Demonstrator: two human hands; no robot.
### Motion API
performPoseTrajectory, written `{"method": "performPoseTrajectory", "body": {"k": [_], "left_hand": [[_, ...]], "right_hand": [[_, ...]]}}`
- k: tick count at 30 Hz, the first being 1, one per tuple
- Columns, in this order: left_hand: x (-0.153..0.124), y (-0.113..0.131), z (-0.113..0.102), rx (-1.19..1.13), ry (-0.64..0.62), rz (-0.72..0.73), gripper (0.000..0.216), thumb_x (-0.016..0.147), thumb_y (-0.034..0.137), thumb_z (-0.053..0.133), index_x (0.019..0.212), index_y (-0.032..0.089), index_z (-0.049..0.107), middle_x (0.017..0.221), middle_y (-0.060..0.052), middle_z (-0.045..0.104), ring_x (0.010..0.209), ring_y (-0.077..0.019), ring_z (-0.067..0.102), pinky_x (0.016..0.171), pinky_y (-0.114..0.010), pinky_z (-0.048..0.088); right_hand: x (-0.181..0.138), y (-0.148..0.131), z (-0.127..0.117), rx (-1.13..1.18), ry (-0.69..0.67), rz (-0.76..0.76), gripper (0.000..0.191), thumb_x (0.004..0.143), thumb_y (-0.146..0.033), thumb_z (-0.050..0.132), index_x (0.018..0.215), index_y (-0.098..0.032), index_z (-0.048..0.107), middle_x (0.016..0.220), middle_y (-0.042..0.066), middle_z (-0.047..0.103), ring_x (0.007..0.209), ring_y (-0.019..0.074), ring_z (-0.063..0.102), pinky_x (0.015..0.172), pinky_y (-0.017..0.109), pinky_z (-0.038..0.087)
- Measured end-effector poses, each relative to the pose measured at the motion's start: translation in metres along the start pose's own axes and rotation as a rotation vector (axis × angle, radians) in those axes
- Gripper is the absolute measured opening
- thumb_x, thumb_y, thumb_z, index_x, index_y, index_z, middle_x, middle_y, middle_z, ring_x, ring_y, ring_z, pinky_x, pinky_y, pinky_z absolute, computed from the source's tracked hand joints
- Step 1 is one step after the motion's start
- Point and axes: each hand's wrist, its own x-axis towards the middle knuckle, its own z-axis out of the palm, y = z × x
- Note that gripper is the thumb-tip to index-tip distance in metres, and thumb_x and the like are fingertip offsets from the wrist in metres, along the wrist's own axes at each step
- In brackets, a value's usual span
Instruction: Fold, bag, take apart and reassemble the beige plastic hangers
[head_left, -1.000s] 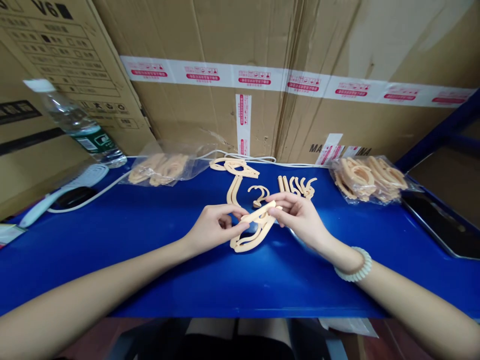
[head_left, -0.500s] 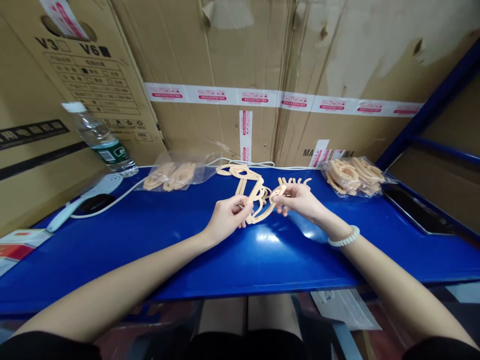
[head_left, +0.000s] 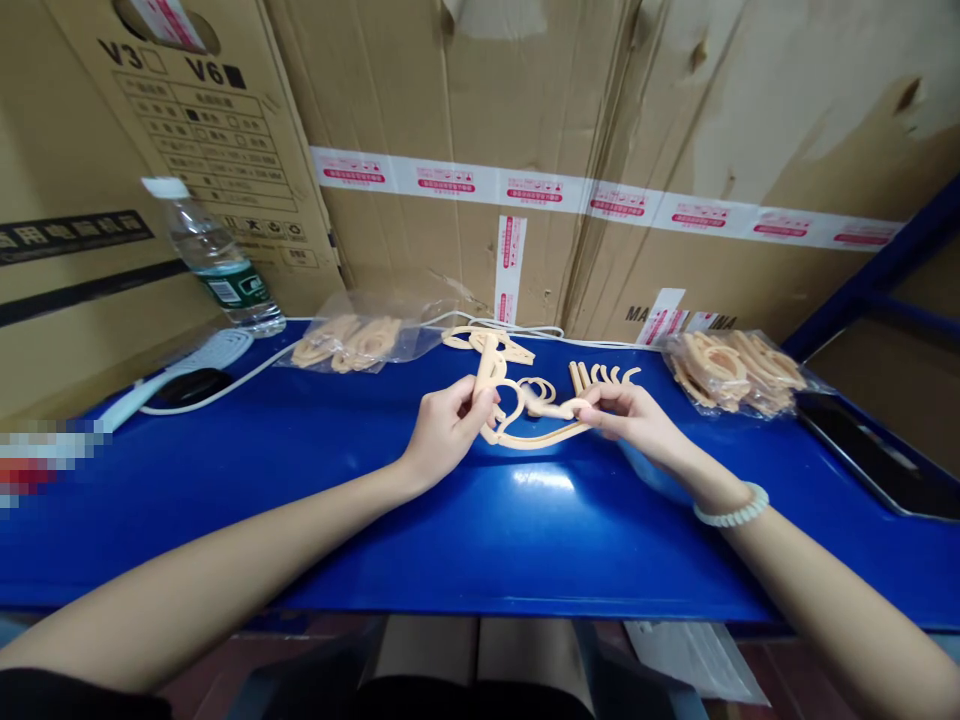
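Observation:
A beige folding clothes hanger (head_left: 536, 440) is held in the air over the blue table, its long arm stretched between my hands. My left hand (head_left: 450, 425) is closed round the hanger's left part, which stands nearly upright. With fingertips and thumb, my right hand (head_left: 622, 415) pinches the far end of the long arm. Behind the hanger lie loose beige ring-shaped parts (head_left: 538, 388), partly hidden by it. A row of several beige hooks (head_left: 604, 374) sits just beyond my right hand. More beige hanger pieces (head_left: 506, 348) lie farther back.
Clear bags of beige parts lie at the back left (head_left: 349, 342) and right (head_left: 735, 370). At left are a water bottle (head_left: 225, 270), a light fly swatter (head_left: 187, 365) and a black round object (head_left: 195, 386). A phone-like black slab (head_left: 877, 450) lies right. Cardboard boxes (head_left: 450, 240) stand behind.
My right hand has moved right and away from my left, and the hanger's arm now spreads wider. The left part has tipped more upright. The camera view has shifted slightly.

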Motion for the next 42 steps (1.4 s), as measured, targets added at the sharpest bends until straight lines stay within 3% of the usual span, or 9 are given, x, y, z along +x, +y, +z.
{"method": "performPoseTrajectory", "body": {"k": [3,5,10,15,19,23,29,35,42], "left_hand": [[0.000,0.000,-0.003,0.033,0.023,-0.007,0.031,0.095,0.036,0.052,0.071,0.017,0.059,0.057,0.003,0.058,0.053,-0.0116,0.053,0.056,-0.023,0.040],[0.000,0.001,-0.003,-0.013,-0.048,-0.024,0.034,0.094,0.037,0.052,0.066,0.018,0.054,0.058,0.002,0.055,0.055,-0.0121,0.051,0.056,-0.024,0.039],[0.002,0.009,-0.001,-0.205,-0.450,-0.052,0.031,0.089,0.042,0.055,0.075,0.015,0.064,0.090,-0.006,0.067,0.081,-0.0188,0.060,0.072,-0.029,0.047],[0.004,0.011,0.004,-0.427,-0.782,-0.360,0.040,0.092,0.048,0.050,0.087,0.012,0.066,0.081,-0.010,0.070,0.070,-0.0190,0.065,0.068,-0.031,0.052],[-0.001,0.008,0.008,-0.354,-0.728,-0.401,0.031,0.089,0.044,0.063,0.078,0.018,0.049,0.074,-0.004,0.068,0.058,-0.0131,0.060,0.054,-0.022,0.045],[-0.006,0.009,0.007,-0.235,-0.726,-0.389,0.022,0.094,0.040,0.058,0.096,0.020,0.051,0.067,0.002,0.064,0.047,-0.0098,0.048,0.044,-0.019,0.031],[-0.005,0.016,0.006,0.053,-0.741,0.034,0.031,0.101,0.029,0.039,0.082,0.017,0.061,0.068,0.000,0.062,0.063,-0.0133,0.055,0.060,-0.024,0.040],[-0.006,0.015,0.007,0.171,-0.751,0.142,0.031,0.102,0.025,0.036,0.084,0.016,0.060,0.067,0.000,0.062,0.060,-0.0136,0.055,0.062,-0.026,0.039],[-0.005,0.012,0.007,0.179,-0.751,0.198,0.032,0.103,0.026,0.036,0.082,0.018,0.057,0.066,0.000,0.060,0.059,-0.0137,0.055,0.061,-0.026,0.038]], "right_hand": [[-0.001,-0.001,0.003,0.138,0.042,-0.014,0.033,0.078,-0.044,0.084,0.084,-0.016,0.066,0.074,0.001,0.065,0.055,0.0098,0.055,0.045,0.021,0.042],[-0.003,-0.002,0.007,0.201,0.025,-0.014,0.034,0.076,-0.040,0.087,0.086,-0.018,0.064,0.078,0.002,0.068,0.064,0.0143,0.066,0.053,0.024,0.053],[-0.008,-0.001,0.023,0.238,-0.053,0.021,0.034,0.073,-0.037,0.090,0.084,-0.017,0.065,0.080,0.006,0.075,0.073,0.0222,0.076,0.068,0.033,0.064],[-0.013,0.001,0.037,0.189,0.039,-0.074,0.030,0.072,-0.039,0.090,0.084,-0.016,0.074,0.087,0.008,0.076,0.073,0.0213,0.075,0.070,0.035,0.065],[-0.014,0.002,0.044,-0.001,0.076,-0.290,0.020,0.081,-0.039,0.083,0.081,-0.019,0.079,0.087,0.008,0.076,0.076,0.0205,0.072,0.065,0.032,0.062],[-0.014,0.003,0.044,-0.216,0.021,-0.482,0.012,0.091,-0.032,0.075,0.086,-0.022,0.080,0.084,0.006,0.077,0.079,0.0211,0.072,0.074,0.035,0.060],[-0.017,0.001,0.040,-0.377,-0.030,-0.640,0.015,0.098,-0.024,0.064,0.094,-0.024,0.078,0.089,0.005,0.078,0.083,0.0208,0.072,0.078,0.037,0.059],[-0.024,0.001,0.039,-0.488,-0.071,-0.771,0.022,0.102,-0.015,0.052,0.103,-0.020,0.073,0.093,0.008,0.075,0.084,0.0189,0.071,0.072,0.031,0.058],[-0.030,-0.002,0.036,-0.767,-0.103,-0.882,0.033,0.108,-0.022,0.040,0.103,-0.020,0.073,0.089,0.008,0.074,0.075,0.0167,0.069,0.064,0.029,0.053]]}}
